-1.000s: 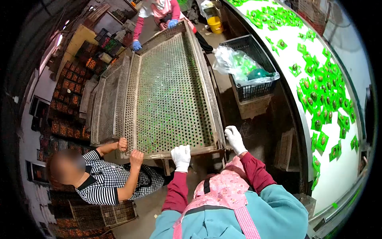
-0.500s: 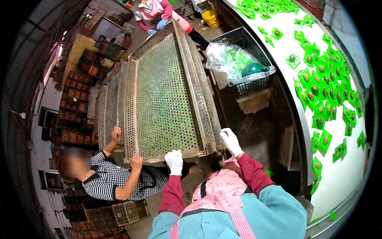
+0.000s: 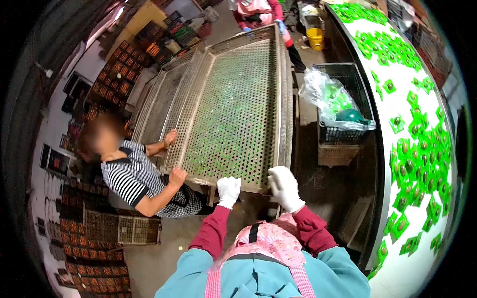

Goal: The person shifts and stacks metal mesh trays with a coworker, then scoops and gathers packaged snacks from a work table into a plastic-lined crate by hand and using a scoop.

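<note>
A large metal tray (image 3: 231, 104) with a perforated bottom and raised sides lies in front of me. My left hand (image 3: 229, 191), in a white glove, has its fingers curled over the tray's near edge. My right hand (image 3: 284, 188), also in a white glove, is closed round the tray's near right corner. A person (image 3: 144, 179) in a striped and checked top has both hands at the tray's left side. Another person (image 3: 258, 12) with blue gloves holds its far end. A second perforated tray (image 3: 166, 99) lies along its left side.
On the right runs a white surface (image 3: 397, 134) with many green-wrapped items. Between it and the tray stands a black crate (image 3: 343, 133) with a plastic bag, on a tan crate (image 3: 338, 155). A yellow bucket (image 3: 315, 38) is farther back. Stacked crates (image 3: 107, 82) line the left.
The tray has shifted and turned in view. The left person's far hand has come down to the tray's side. My right hand has moved inward along the corner.
</note>
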Demonstrator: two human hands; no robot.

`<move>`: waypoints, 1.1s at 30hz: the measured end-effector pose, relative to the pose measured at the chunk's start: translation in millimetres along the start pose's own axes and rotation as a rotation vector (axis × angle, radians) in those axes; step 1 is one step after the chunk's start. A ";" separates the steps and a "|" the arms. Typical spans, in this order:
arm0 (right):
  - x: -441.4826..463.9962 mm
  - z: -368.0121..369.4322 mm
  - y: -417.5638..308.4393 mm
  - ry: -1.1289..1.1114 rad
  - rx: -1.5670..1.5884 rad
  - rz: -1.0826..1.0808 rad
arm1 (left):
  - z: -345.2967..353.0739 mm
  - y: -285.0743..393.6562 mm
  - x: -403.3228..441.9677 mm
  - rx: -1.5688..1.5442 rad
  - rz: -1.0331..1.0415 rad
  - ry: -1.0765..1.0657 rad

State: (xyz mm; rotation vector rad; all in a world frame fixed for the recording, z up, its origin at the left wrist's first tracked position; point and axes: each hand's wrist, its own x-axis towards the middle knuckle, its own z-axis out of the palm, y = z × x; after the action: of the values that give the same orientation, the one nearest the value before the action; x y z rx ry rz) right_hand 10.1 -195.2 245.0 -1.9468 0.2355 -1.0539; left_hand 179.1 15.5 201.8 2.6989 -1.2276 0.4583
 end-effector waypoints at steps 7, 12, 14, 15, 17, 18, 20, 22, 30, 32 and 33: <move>-20.6 76.3 -21.4 -0.646 -0.429 -0.109 | -27.3 -14.8 -1.9 -0.418 0.029 -0.033; -19.1 97.5 -12.0 -0.746 -0.563 -0.078 | -48.9 -76.7 -27.6 -0.298 0.092 -0.105; -16.8 106.6 -12.1 -0.747 -0.608 -0.089 | -63.4 -74.0 -25.7 -0.224 0.140 -0.217; -15.2 109.7 -13.4 -0.778 -0.622 -0.083 | -67.0 -76.0 -23.3 -0.216 0.143 -0.265; -10.4 111.6 -18.5 -0.799 -0.647 -0.083 | -66.4 -90.0 -22.4 -0.393 0.133 -0.163; -11.8 114.5 -17.0 -0.793 -0.676 -0.071 | -80.5 -93.8 -16.5 -0.451 0.139 -0.103; -15.9 118.5 -11.3 -0.785 -0.687 -0.068 | -87.9 -113.8 -15.6 -0.405 0.067 -0.034; -13.5 118.4 -17.9 -0.801 -0.698 -0.035 | -77.7 -144.4 -17.4 -0.245 0.008 -0.156; -8.7 125.8 -30.0 -0.828 -0.792 0.102 | -52.1 -198.8 1.8 -0.234 0.066 -0.315; -15.3 128.7 -28.7 -0.790 -0.838 0.131 | -47.8 -210.1 -0.8 -0.279 0.113 -0.221; -15.5 129.6 -32.4 -0.770 -0.835 0.146 | -43.2 -209.4 -2.5 -0.215 0.162 -0.208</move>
State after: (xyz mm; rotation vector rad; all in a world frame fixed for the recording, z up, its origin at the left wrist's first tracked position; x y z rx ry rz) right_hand 90.4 -88.5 228.8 -2.8605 0.4100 -0.0090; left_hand 326.2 165.8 241.2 2.5249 -1.4638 0.0566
